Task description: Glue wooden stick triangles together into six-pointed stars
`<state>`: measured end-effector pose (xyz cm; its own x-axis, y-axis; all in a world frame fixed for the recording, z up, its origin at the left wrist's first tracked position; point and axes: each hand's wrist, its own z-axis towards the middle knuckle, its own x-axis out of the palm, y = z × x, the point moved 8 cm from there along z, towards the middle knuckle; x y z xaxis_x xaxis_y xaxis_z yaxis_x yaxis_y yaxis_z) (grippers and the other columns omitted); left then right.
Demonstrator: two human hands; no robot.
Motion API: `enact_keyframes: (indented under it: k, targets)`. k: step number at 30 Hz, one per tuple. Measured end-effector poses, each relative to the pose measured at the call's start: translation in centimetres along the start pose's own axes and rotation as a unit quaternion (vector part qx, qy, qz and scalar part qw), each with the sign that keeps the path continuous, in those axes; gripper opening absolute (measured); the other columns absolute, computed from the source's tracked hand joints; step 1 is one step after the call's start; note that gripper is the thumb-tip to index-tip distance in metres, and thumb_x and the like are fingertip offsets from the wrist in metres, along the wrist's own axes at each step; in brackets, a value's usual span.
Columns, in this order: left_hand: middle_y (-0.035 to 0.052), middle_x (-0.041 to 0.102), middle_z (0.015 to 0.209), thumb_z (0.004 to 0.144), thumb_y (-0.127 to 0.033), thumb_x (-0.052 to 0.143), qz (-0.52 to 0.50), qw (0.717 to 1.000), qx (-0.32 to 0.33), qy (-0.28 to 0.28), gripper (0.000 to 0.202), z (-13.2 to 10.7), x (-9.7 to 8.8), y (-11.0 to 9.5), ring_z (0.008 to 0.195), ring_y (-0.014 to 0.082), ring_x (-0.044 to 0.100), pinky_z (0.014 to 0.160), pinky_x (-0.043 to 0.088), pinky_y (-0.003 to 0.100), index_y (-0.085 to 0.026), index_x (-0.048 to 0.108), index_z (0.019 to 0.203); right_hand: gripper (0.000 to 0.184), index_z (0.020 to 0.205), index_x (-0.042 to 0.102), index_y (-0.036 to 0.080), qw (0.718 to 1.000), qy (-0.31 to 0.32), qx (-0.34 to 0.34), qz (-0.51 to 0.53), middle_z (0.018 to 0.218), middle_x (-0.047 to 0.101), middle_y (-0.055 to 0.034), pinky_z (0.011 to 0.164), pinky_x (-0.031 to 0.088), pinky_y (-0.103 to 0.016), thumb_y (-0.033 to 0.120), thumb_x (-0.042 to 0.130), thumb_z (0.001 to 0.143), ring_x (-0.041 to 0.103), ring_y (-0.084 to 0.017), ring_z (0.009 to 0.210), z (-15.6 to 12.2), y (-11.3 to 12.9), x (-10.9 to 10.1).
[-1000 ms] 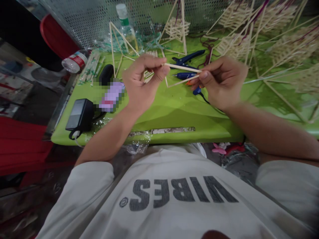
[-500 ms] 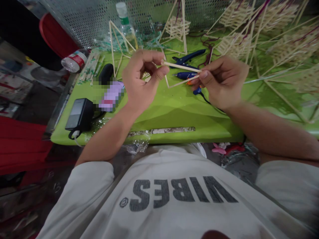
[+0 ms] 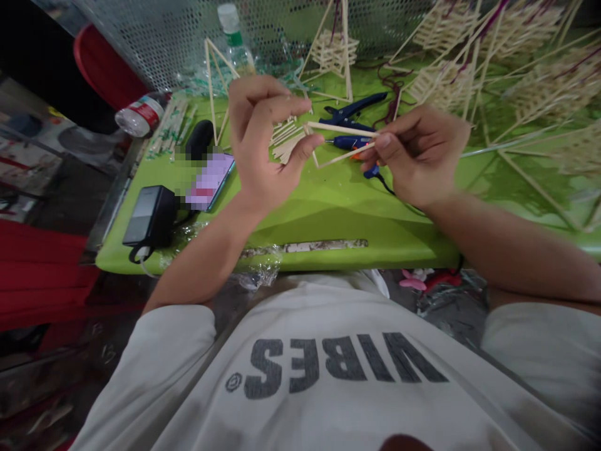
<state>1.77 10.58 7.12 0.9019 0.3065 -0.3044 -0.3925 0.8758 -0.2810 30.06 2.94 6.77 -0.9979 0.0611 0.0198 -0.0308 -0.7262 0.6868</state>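
Note:
A small frame of thin wooden sticks [image 3: 345,130] hangs above the green table, one corner pinched between the thumb and fingers of my right hand [image 3: 420,153]. At its far left corner my left hand [image 3: 270,141] is open, thumb and index finger apart on either side of the joint. Beyond and beneath the frame lie a blue glue gun [image 3: 347,143] and dark blue cutting pliers [image 3: 359,106]. Loose short sticks [image 3: 286,141] show on the table behind my left thumb.
Stick structures with woven bases [image 3: 444,88] crowd the right and back. At left are a phone [image 3: 211,181], a black power bank [image 3: 150,216], a bundle of sticks [image 3: 171,128] and a lying bottle [image 3: 139,116]. A clear bottle [image 3: 235,41] stands behind.
My left thumb and fingers have spread apart, letting go of the frame's left corner. My right hand keeps its pinch, nearly still. The loose sticks show more now.

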Motion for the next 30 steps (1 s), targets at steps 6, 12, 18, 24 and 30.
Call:
enact_keyframes:
  k: [6, 12, 18, 24, 30]
  targets:
    - [0.0101, 0.07, 0.138, 0.114, -0.104, 0.061, -0.003, 1.0, 0.013, -0.025, 0.071, -0.8, -0.1, -1.7, 0.144, 0.0391, 0.077, 0.122, 0.071, 0.072, -0.037, 0.077, 0.133, 0.055, 0.097, 0.086, 0.027, 1.0, 0.003, 0.006, 0.012, 0.082, 0.09, -0.0074, 0.053, 0.072, -0.038, 0.078, 0.105, 0.102, 0.079, -0.02, 0.058, 0.0, -0.4, -0.1]
    - [0.0075, 0.076, 0.11, 0.1, -0.095, 0.092, -0.142, 0.98, 0.064, -0.124, 0.063, 0.1, -1.4, -0.8, 0.111, 0.0289, 0.072, 0.095, 0.063, 0.049, -0.035, 0.082, 0.114, 0.051, 0.095, 0.089, 0.034, 1.0, 0.0, 0.027, -0.013, 0.08, 0.09, -0.0056, 0.051, 0.071, -0.044, 0.083, 0.105, 0.098, 0.077, -0.022, 0.058, 0.0, -0.1, 0.1]
    - [0.0048, 0.086, 0.112, 0.107, -0.092, 0.087, -0.189, 0.968, 0.122, -0.108, 0.055, 0.6, -1.1, -1.3, 0.101, 0.0264, 0.076, 0.088, 0.063, 0.049, -0.043, 0.089, 0.132, 0.047, 0.096, 0.093, 0.033, 1.0, -0.001, 0.027, -0.014, 0.081, 0.09, -0.0071, 0.051, 0.067, -0.047, 0.079, 0.105, 0.101, 0.077, -0.023, 0.059, -0.1, 0.8, 0.3]
    - [0.0069, 0.087, 0.104, 0.113, -0.097, 0.072, -0.163, 0.977, 0.096, -0.098, 0.06, 0.7, -1.0, -1.5, 0.099, 0.0284, 0.082, 0.087, 0.066, 0.049, -0.042, 0.092, 0.127, 0.052, 0.094, 0.089, 0.034, 0.999, -0.001, 0.043, -0.016, 0.082, 0.091, -0.0067, 0.054, 0.068, -0.048, 0.083, 0.104, 0.1, 0.076, -0.023, 0.061, -0.3, 0.2, 0.3]
    - [0.0096, 0.081, 0.108, 0.109, -0.111, 0.06, -0.117, 0.988, -0.091, -0.034, 0.077, 1.0, 0.0, -1.7, 0.117, 0.0354, 0.086, 0.101, 0.074, 0.056, -0.039, 0.089, 0.108, 0.053, 0.094, 0.088, 0.033, 0.999, -0.003, 0.037, -0.027, 0.081, 0.091, -0.0051, 0.051, 0.065, -0.043, 0.084, 0.104, 0.1, 0.076, -0.022, 0.059, -0.2, -0.1, 0.2]
